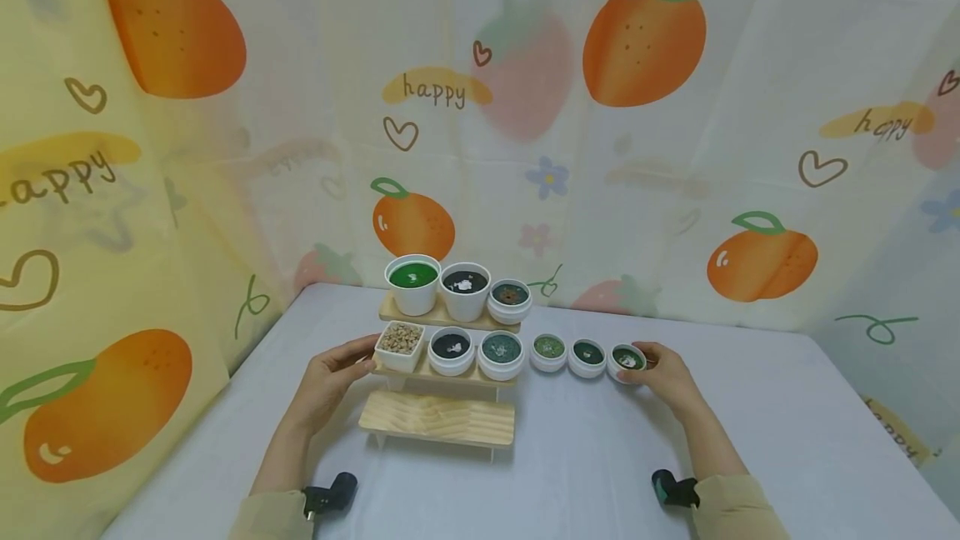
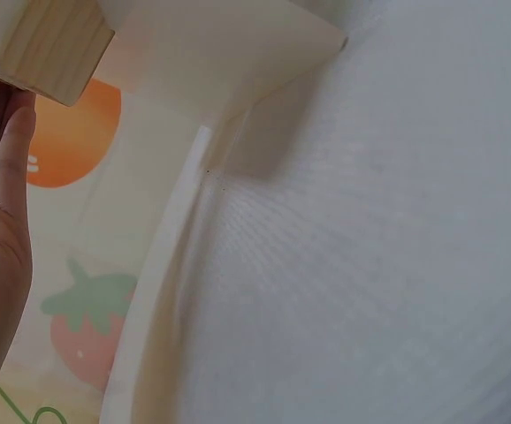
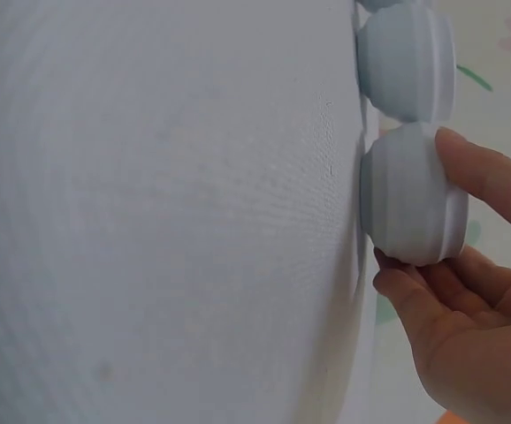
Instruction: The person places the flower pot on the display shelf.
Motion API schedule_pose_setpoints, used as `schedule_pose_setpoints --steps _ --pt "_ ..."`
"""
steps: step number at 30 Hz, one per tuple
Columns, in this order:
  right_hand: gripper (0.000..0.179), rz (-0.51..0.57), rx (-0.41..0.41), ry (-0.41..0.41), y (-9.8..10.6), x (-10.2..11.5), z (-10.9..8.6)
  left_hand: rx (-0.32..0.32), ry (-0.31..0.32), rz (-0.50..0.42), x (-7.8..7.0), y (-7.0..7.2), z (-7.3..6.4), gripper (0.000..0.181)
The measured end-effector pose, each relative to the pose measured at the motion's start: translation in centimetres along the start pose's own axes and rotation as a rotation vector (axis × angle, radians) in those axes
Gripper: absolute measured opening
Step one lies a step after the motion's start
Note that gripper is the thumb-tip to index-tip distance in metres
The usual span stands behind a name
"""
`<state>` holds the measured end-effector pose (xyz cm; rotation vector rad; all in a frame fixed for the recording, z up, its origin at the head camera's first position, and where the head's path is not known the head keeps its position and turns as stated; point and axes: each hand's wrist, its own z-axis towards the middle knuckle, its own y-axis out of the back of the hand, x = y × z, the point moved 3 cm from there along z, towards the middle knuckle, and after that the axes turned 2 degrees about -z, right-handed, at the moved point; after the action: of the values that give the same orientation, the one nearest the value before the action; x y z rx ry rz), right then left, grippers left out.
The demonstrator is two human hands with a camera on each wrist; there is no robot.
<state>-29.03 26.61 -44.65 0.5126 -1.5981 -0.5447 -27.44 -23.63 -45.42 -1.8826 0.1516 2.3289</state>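
Note:
My right hand holds the rightmost small white round pot, which has dark green contents. In the right wrist view the pot stands on the white cloth, with one digit on its rim and other fingers against its side. My left hand is at the left end of a tiered wooden stand, beside a square white pot of beige bits. Its fingers look fairly straight and touch the wooden shelf end in the left wrist view. Two more small pots, one green and one darker, stand left of the held one.
On the middle shelf sit two round pots, one dark and one teal. The top shelf carries two taller white cups, green and black, plus a low pot. A fruit-printed cloth hangs behind the table.

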Motion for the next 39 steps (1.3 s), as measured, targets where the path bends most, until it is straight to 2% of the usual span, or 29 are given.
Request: schedule_pose_setpoints --steps 11,17,29,39 --pt "0.075 -0.007 -0.029 -0.004 0.3 -0.3 0.2 -0.004 0.008 0.011 0.1 0.1 0.0 0.037" --pt "0.076 0.004 -0.045 0.009 0.7 0.3 -0.1 0.002 0.001 0.006 0.0 0.0 0.0 0.037" --pt "0.073 0.071 -0.072 0.093 1.6 4.0 -1.6 -0.008 0.019 0.016 -0.1 0.1 -0.1 0.039" --pt "0.071 0.11 -0.046 0.138 1.3 7.5 -4.3 -0.014 0.034 0.025 -0.2 0.0 0.0 0.041"
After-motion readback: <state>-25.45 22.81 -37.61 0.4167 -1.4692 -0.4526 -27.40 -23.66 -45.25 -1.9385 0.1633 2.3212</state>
